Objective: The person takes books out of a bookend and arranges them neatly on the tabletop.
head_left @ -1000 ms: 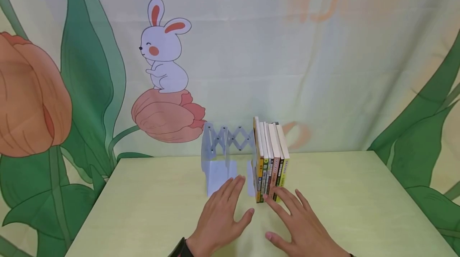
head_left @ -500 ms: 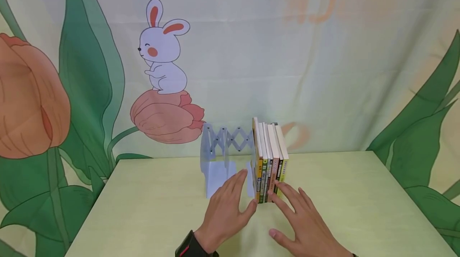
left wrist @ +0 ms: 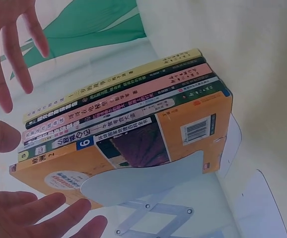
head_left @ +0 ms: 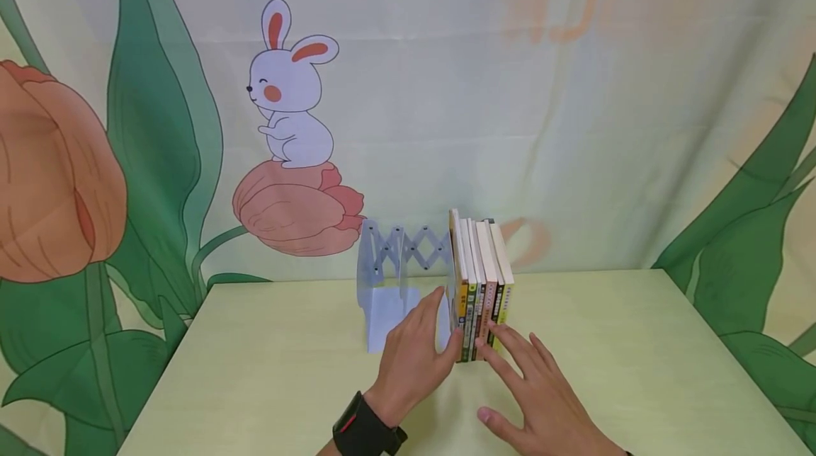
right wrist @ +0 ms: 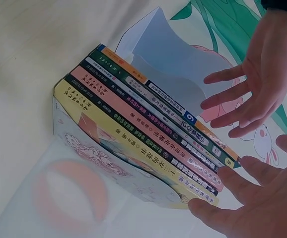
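Observation:
Several thin books point(head_left: 483, 300) stand upright side by side, spines facing me, in the right section of a pale expandable book rack point(head_left: 385, 318). An orange-spined book point(left wrist: 183, 134) is at the left end and a yellow one point(right wrist: 128, 144) at the right end. My left hand point(head_left: 414, 357) reaches in beside the orange book, fingers extended, thumb near its spine; contact is unclear. Spread fingers of my right hand point(head_left: 538, 389) hover before the lower spines at the right; whether the fingertips touch them cannot be made out. Neither hand holds anything.
The rack's crossed lattice links point(head_left: 414, 247) run behind its left sections, which hold no books. Its end plate point(right wrist: 108, 163) stands against the yellow book. Beneath is a pale green table point(head_left: 268, 364), with a printed rabbit-and-tulip curtain point(head_left: 433, 88) behind it.
My left hand has moved forward and to the right, up to the left side of the books. The right hand shifted slightly, then stayed. Books and rack look unmoved.

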{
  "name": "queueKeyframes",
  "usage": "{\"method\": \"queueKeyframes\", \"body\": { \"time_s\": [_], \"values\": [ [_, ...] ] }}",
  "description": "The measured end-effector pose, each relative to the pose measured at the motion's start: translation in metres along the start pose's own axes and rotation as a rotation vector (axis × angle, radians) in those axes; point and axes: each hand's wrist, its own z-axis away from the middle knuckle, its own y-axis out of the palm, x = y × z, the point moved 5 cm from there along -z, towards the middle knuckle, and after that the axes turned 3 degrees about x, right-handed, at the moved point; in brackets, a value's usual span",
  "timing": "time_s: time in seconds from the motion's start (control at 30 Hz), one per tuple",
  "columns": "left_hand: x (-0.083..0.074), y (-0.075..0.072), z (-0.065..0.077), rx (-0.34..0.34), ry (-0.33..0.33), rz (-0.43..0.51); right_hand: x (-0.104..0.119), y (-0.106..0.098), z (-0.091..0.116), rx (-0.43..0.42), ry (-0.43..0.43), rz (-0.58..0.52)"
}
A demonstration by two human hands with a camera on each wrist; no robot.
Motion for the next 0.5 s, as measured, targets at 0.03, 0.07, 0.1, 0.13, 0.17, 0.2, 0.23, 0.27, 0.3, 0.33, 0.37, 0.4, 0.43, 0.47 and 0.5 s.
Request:
{"method": "queueKeyframes", "body": {
  "time_s": [0.03,0.07,0.1,0.13,0.17,0.2,0.23,0.27,0.3,0.33,0.37,0.4,0.43,0.47,0.5],
  "values": [
    [0.000,0.001,-0.002,-0.003,-0.004,0.007,0.000,0.000,0.000,-0.003,0.001,0.004],
    [-0.001,0.002,-0.003,-0.003,-0.007,0.013,0.001,0.000,0.000,-0.005,0.003,0.007],
    [-0.001,0.002,-0.005,-0.002,-0.012,0.020,0.001,0.000,0.000,-0.006,0.002,0.008],
    [-0.002,0.003,-0.006,0.000,-0.017,0.029,0.001,0.000,0.000,-0.007,0.002,0.010],
    [-0.002,0.004,-0.007,0.003,-0.024,0.035,0.001,-0.001,0.000,-0.004,0.003,0.008],
    [-0.002,0.004,-0.008,0.003,-0.027,0.038,0.001,-0.001,-0.001,-0.007,0.001,0.011],
    [-0.003,0.005,-0.009,0.004,-0.031,0.042,0.002,-0.001,-0.001,-0.008,0.000,0.011],
    [-0.003,0.006,-0.010,0.004,-0.033,0.044,0.002,-0.001,-0.001,-0.004,0.003,0.009],
    [-0.003,0.006,-0.011,0.003,-0.035,0.047,0.002,-0.001,-0.001,0.000,0.003,0.011],
    [-0.003,0.007,-0.012,0.001,-0.038,0.047,0.002,-0.001,-0.001,-0.003,0.005,0.015],
    [-0.003,0.008,-0.013,0.000,-0.043,0.048,0.002,-0.001,-0.001,-0.006,0.006,0.015],
    [-0.003,0.009,-0.014,-0.003,-0.046,0.049,0.002,-0.001,-0.001,-0.009,0.003,0.016],
    [-0.003,0.010,-0.014,-0.005,-0.051,0.049,0.002,-0.001,-0.001,-0.007,0.004,0.015],
    [-0.002,0.011,-0.015,-0.011,-0.054,0.049,0.003,-0.001,-0.001,-0.006,0.004,0.015],
    [-0.002,0.011,-0.016,-0.016,-0.057,0.049,0.003,0.000,-0.001,-0.006,0.002,0.017]
  ]
}}
